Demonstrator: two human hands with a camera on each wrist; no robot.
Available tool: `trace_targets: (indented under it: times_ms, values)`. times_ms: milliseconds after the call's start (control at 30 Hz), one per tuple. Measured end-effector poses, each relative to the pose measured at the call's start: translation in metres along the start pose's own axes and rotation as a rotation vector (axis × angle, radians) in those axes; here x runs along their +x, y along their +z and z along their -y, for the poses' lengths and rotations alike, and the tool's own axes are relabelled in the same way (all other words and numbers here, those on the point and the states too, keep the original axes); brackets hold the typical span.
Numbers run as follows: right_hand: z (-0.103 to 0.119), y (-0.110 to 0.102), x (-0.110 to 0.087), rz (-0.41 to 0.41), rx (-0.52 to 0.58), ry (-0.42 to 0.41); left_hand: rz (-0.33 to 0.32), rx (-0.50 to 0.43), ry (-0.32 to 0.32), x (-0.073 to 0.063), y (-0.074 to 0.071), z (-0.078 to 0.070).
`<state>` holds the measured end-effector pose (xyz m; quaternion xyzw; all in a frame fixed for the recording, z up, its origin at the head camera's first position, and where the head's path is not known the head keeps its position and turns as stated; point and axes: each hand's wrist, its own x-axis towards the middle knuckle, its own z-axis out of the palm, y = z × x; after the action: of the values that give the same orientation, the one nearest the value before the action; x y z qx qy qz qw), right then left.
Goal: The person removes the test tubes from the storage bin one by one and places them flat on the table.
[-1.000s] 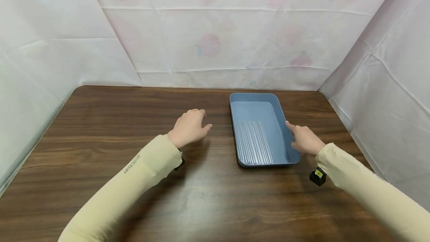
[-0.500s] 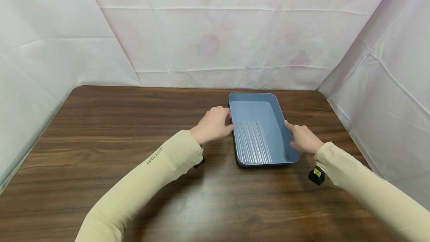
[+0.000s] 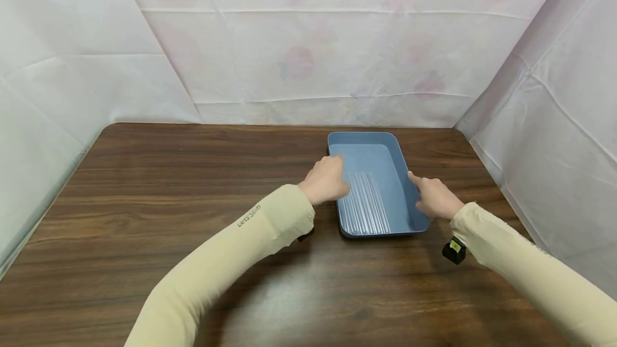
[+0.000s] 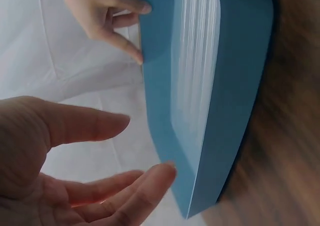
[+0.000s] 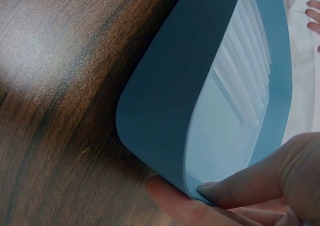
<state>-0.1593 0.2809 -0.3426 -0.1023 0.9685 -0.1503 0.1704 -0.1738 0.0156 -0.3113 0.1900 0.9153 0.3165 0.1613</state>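
Note:
A shallow blue tray [image 3: 368, 156] sits on the table, right of the middle. Several slender clear tubes [image 3: 367, 206] with rounded near ends lie side by side along its left part. My left hand [image 3: 325, 180] hovers over the tray's left rim, close to the tubes. In the left wrist view its thumb and fingers are apart with nothing between them. At the right rim, my right hand [image 3: 437, 198] pinches the tray wall [image 5: 160, 90], thumb inside and fingers outside.
The dark wood-grain table [image 3: 144, 202] spreads left and in front of the tray. White fabric with faint fruit prints [image 3: 299, 63] hangs behind it, and a white sheet [image 3: 569, 100] rises at the right.
My left hand has moved right, from the bare table to over the tray's left rim. The right hand stays at the tray's right rim, and the tray has stayed put.

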Motion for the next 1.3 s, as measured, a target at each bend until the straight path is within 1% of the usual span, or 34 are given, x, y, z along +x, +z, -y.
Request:
trace_targets:
  times_ms: [167,267,433,533,600,767,900,1100,1200,1300]
  values:
    - [-0.001,0.0,0.0,0.009,0.002,0.005,0.014,-0.053,-0.035,0.01,0.01,-0.004]
    - [0.0,0.0,0.0,0.013,0.01,0.002,0.015,-0.06,-0.056,0.016,0.013,-0.007]
    - [0.0,0.0,0.0,0.008,0.012,-0.004,0.047,-0.057,-0.105,0.024,0.016,-0.011]
    - [0.0,0.001,0.0,0.002,0.009,-0.006,0.059,-0.02,-0.125,0.027,0.02,-0.014]
    - [0.001,0.001,0.0,0.0,0.005,-0.005,0.053,0.008,-0.129,0.028,0.023,-0.015]
    - [0.002,0.001,0.0,0.006,0.003,0.008,-0.011,0.063,-0.131,0.032,0.032,-0.017]
    - [0.002,0.0,-0.001,0.013,0.005,0.02,-0.044,0.117,-0.157,0.035,0.038,-0.018]
    - [0.004,0.001,0.0,-0.002,-0.012,0.012,-0.023,0.219,-0.184,0.039,0.04,-0.02]
    - [0.005,0.002,0.0,-0.002,-0.015,0.016,0.002,0.246,-0.199,0.042,0.04,-0.02]
    - [0.005,0.001,0.001,0.002,-0.013,0.022,0.014,0.263,-0.214,0.046,0.04,-0.02]
